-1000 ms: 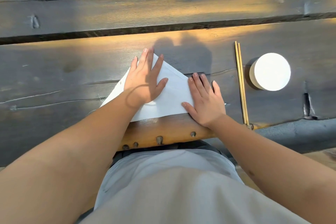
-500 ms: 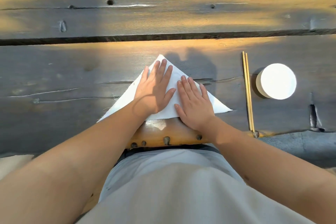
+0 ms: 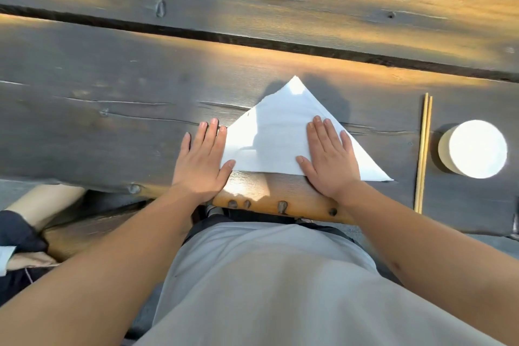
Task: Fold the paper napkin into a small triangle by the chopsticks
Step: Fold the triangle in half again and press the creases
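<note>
The white paper napkin (image 3: pixel 276 132) lies flat on the dark wooden table (image 3: pixel 112 126) as a large triangle, its apex pointing away from me. My left hand (image 3: pixel 200 161) rests flat over the triangle's left corner, fingers spread. My right hand (image 3: pixel 328 160) presses flat on the right part of the napkin, leaving the right tip bare. A pair of wooden chopsticks (image 3: pixel 424 152) lies parallel to the right of the napkin, pointing away from me.
A round white cup or lid (image 3: pixel 474 149) stands just right of the chopsticks. A dark gap (image 3: pixel 252 39) runs between the table planks farther back. Another person's arm and dark sleeve (image 3: pixel 25 222) show at the lower left, below the table edge.
Both hands have slid apart along the napkin's near edge: the left hand to the left corner, the right hand toward the right. The napkin's middle is now uncovered. The camera view shifted.
</note>
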